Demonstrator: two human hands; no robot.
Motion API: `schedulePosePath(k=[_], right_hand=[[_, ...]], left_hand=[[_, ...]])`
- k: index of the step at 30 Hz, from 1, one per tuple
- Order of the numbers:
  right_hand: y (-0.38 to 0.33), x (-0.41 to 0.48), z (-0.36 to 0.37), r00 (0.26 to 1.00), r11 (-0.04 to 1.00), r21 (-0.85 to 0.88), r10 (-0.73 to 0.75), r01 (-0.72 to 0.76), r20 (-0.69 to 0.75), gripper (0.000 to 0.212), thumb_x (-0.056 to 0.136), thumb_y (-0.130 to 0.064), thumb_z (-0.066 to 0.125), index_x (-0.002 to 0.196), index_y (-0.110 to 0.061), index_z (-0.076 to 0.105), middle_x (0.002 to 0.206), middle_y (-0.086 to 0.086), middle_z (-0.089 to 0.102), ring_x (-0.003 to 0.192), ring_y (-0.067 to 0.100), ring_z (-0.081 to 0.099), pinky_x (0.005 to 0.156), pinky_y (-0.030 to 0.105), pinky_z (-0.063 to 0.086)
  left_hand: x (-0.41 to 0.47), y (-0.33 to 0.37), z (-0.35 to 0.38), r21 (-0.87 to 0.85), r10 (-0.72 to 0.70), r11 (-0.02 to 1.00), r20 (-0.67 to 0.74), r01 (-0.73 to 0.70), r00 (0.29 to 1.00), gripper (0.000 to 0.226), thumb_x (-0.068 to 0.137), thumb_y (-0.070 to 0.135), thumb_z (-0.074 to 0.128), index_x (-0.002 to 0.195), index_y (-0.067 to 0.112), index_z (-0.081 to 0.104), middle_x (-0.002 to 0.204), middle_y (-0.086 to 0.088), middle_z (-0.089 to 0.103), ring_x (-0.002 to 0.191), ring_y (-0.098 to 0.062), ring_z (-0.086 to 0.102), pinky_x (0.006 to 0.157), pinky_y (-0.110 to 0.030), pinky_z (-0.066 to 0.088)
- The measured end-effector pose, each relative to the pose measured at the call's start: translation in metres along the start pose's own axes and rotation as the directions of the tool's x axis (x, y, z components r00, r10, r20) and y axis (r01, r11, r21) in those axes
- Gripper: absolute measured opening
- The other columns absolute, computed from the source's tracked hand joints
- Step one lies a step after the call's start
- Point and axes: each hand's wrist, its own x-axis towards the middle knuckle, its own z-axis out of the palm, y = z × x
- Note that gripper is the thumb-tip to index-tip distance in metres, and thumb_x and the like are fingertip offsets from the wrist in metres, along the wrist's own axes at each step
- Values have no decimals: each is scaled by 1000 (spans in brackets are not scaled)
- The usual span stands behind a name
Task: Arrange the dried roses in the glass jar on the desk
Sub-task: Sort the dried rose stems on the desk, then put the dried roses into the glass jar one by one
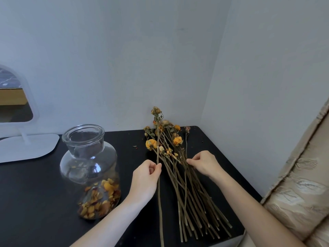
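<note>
A bundle of dried roses with yellow and orange heads lies on the black desk, heads toward the wall corner. My left hand pinches a single long rose stem and holds it upright, its head above the bundle. My right hand pinches stems at the bundle's right side, just below the flower heads. The glass jar stands to the left of my left hand, open-mouthed, with loose dried petals in its bottom.
A white-framed mirror on a white base stands at the desk's back left. Walls meet in a corner just behind the flower heads. A beige patterned cushion lies off the desk's right edge. Petal crumbs dot the desk near the bundle.
</note>
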Motion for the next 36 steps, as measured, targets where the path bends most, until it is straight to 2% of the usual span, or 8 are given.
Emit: schedulePosePath(k=[3, 7, 13, 17, 21, 25, 29, 36], right_hand=[[0, 0, -1, 998, 998, -40, -41, 39, -51, 18, 89, -22, 59, 86, -8, 69, 87, 7, 68, 82, 15, 63, 77, 29, 50], [-1, 0, -2, 992, 998, -30, -67, 64, -106, 19, 90, -23, 58, 87, -7, 67, 87, 7, 67, 75, 12, 59, 72, 26, 46], [-4, 0, -2, 979, 996, 0, -86, 88, -186, 19, 91, -24, 57, 97, -9, 67, 82, -4, 59, 79, 9, 56, 74, 26, 43], [-5, -2, -4, 981, 993, 72, -80, 94, -178, 20, 93, -23, 54, 82, -11, 66, 71, -2, 59, 66, 6, 54, 62, 20, 40], [-6, -5, -5, 988, 976, 207, -36, 67, -147, 23, 94, -22, 50, 89, -8, 68, 63, 2, 56, 58, 5, 51, 54, 18, 35], [-7, -6, -5, 991, 952, 301, -22, 60, -131, 20, 95, -23, 49, 92, -14, 67, 65, -6, 52, 67, 6, 52, 74, 27, 45], [-17, -8, -13, 990, 907, 408, -52, 101, -128, 23, 95, -26, 48, 92, -14, 68, 48, -8, 41, 51, 8, 43, 62, 25, 41], [-76, -24, -48, 958, 798, 531, -228, 286, -173, 20, 96, -26, 47, 92, -16, 63, 55, -7, 40, 44, 4, 38, 51, 18, 36]], left_hand=[[-1, 0, 0, -8, -5, 1000, 2, 5, 1000, 25, 93, 22, 53, 74, 6, 54, 60, 2, 43, 54, -8, 37, 52, -6, 37], [-1, -2, 0, -11, -14, 1000, 4, 14, 1000, 25, 93, 21, 53, 73, 7, 53, 60, 1, 43, 54, -9, 37, 51, -7, 37], [-1, -3, -1, -18, -9, 1000, -1, 9, 1000, 24, 93, 21, 53, 72, 8, 53, 61, 2, 43, 55, -8, 37, 51, -6, 37], [-1, -2, 0, -20, -8, 1000, -4, 8, 1000, 23, 93, 21, 52, 73, 10, 53, 61, 2, 43, 54, -8, 37, 52, -6, 38], [0, -1, 0, -14, -22, 1000, 13, 22, 1000, 22, 94, 23, 50, 76, 12, 53, 61, 2, 45, 53, -8, 40, 48, -13, 39], [-2, 2, -2, -16, -28, 999, 24, 28, 999, 21, 95, 24, 49, 77, 14, 53, 62, 2, 46, 53, -9, 41, 51, -17, 37], [-2, 17, -9, -40, 32, 999, 26, -31, 999, 18, 95, 23, 49, 80, 14, 55, 61, 3, 45, 54, -9, 41, 54, -19, 37], [5, 76, -48, -189, 141, 973, 33, -132, 990, 16, 95, 22, 47, 83, 16, 56, 51, 11, 41, 41, -3, 37, 48, -17, 31]])
